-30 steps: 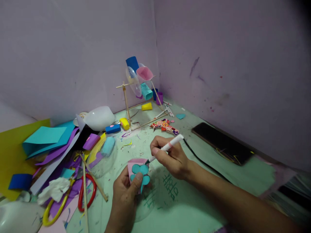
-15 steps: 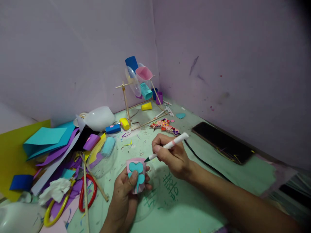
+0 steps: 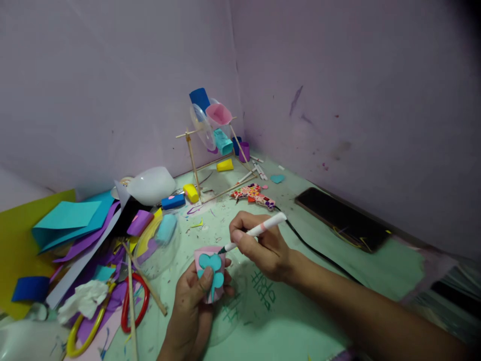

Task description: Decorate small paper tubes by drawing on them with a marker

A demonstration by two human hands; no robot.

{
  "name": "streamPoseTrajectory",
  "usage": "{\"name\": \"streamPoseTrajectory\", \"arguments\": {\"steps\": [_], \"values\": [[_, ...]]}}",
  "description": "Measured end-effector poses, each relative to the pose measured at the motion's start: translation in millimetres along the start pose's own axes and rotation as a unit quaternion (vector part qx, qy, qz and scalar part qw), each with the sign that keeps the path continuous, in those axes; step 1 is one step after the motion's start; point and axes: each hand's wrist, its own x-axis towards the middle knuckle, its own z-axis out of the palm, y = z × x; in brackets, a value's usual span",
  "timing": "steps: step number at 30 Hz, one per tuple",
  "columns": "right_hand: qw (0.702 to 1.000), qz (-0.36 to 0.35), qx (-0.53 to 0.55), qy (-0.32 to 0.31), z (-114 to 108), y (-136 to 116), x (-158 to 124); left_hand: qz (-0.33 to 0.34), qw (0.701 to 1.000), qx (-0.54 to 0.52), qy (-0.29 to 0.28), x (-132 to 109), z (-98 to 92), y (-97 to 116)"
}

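Note:
A small pink paper cup [image 3: 203, 252] with a turquoise clover-shaped cutout [image 3: 215, 261] on its front is gripped in my left hand [image 3: 193, 296], the thumb pressing on the cutout. My right hand [image 3: 263, 245] holds a white marker [image 3: 265, 225] like a pen. Its dark green tip is at the top edge of the cutout; whether it touches the paper I cannot tell. Under my left hand lies a clear plastic disc [image 3: 221, 333]. Green pen scribbles mark the tabletop beside it.
Behind my hands stands a stick frame [image 3: 192, 163] carrying a wheel with paper cups. A patterned glue gun [image 3: 253, 194] lies before it, its cord running right. Far right is a phone [image 3: 341, 218]. Colored papers [image 3: 71, 215] and red-handled scissors [image 3: 145, 301] crowd the left.
My right hand and the marker have moved slightly left, bringing the tip from the cup's right rim to the cutout's upper edge. The view has shifted a little.

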Motion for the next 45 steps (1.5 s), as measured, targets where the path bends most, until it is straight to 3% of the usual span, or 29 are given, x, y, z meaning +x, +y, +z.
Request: {"name": "streamPoseTrajectory", "arguments": {"steps": [26,33,35,41,45], "values": [[0.999,0.002,-0.029,-0.013,-0.1,2.1,-1.3,-0.003,1.000,-0.015,0.015,1.4,0.0,0.8],[0.998,0.004,-0.012,0.054,0.6,2.8,0.4,-0.010,1.000,-0.008,0.023,-0.8,1.0,2.3],[0.999,0.029,-0.027,0.035,1.8,4.0,1.2,-0.016,0.999,-0.015,0.027,-1.2,1.2,2.5],[0.986,0.089,-0.085,-0.110,6.6,4.3,-0.4,-0.016,0.999,-0.049,0.013,1.7,0.4,1.5],[0.980,0.111,-0.085,-0.142,8.2,3.6,-2.1,-0.016,0.998,-0.046,0.032,2.6,-3.4,-0.8]]}}
